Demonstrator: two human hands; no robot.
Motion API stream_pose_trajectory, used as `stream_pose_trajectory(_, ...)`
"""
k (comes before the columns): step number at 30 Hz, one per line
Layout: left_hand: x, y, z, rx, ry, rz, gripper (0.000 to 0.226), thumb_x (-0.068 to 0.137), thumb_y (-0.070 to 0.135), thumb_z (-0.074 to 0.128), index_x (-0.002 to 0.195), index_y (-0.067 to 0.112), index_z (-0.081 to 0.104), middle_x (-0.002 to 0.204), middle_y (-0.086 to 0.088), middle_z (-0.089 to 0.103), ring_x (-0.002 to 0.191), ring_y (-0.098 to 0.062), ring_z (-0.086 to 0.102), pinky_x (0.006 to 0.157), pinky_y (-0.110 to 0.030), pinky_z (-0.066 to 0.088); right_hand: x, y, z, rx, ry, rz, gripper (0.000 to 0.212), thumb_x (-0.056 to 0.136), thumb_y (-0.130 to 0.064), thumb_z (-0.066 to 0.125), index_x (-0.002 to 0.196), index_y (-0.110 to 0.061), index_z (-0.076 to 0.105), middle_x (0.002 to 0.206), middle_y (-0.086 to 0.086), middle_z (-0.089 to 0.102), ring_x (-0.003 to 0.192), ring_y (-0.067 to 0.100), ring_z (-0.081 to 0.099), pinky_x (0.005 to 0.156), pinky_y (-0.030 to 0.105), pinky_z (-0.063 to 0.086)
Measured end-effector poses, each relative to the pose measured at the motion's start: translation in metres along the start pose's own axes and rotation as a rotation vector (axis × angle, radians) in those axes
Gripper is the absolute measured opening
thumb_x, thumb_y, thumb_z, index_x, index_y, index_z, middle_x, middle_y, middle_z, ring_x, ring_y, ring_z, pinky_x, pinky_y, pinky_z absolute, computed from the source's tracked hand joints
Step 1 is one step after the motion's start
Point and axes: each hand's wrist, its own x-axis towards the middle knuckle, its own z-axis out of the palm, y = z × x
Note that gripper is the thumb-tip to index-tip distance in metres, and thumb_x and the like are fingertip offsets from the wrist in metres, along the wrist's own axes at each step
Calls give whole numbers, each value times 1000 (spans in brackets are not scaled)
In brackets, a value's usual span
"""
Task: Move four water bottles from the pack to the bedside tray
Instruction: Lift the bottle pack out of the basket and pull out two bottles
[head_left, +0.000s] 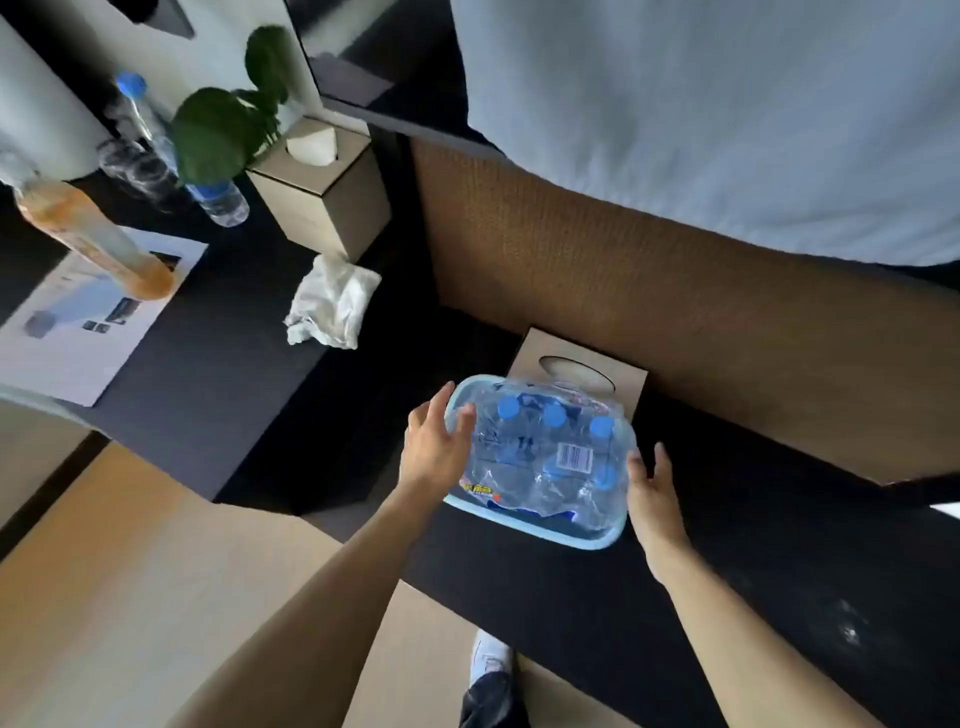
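A shrink-wrapped pack of water bottles (540, 457) with blue caps stands in a light blue plastic basin (571, 538) on a dark bench beside the bed. My left hand (434, 447) rests against the pack's left side, fingers spread over the wrap and the basin rim. My right hand (649, 488) is at the basin's right edge, fingers apart, touching or nearly touching it. On the dark bedside table at the upper left stands one loose water bottle (150, 124) with a blue cap. I cannot make out a tray there.
The bedside table carries a green plant (223, 124), a tissue box (322, 187), a crumpled white cloth (332, 301), a printed sheet (78, 322), an orange-tinted bottle (98, 239) and dark glasses (135, 166). Behind the basin are a cardboard tissue box (582, 364) and the bed (727, 119).
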Motion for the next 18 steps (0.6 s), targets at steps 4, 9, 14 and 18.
stream_pose_trajectory(4, 17, -12, 24, 108, -69, -22, 58, 96, 65, 48, 150, 44, 42, 142, -8, 46, 123, -29, 57, 104, -47, 51, 25, 13, 11, 53, 35, -89, 58, 103, -43, 53, 157, -29, 37, 143, 7, 60, 122, 24, 64, 96, 39, 52)
stream_pose_trajectory(9, 26, -27, 42, 76, 53, 53, 15, 99, 46, 58, 112, 41, 65, 111, 0, 49, 98, -25, 63, 87, -32, 52, 43, 21, 25, 70, 165, -170, 27, 100, -34, 61, 120, -17, 67, 112, 4, 71, 105, 22, 70, 87, 40, 59)
stream_pose_trajectory(14, 32, -5, 50, 85, 80, 103, 18, 105, 46, 46, 89, 52, 52, 102, 0, 49, 76, -7, 55, 63, -22, 43, 50, 15, 28, 140, 246, -140, 13, 102, -29, 60, 93, -21, 65, 86, -6, 68, 86, 19, 68, 76, 35, 54)
stream_pose_trajectory(18, 13, 19, 48, 117, 91, 110, 29, 107, 42, 43, 80, 50, 49, 99, -5, 55, 78, -5, 53, 64, -30, 50, 41, 4, 15, 246, 237, -58, 14, 102, -22, 60, 94, -12, 66, 91, 8, 70, 85, 22, 68, 80, 41, 58)
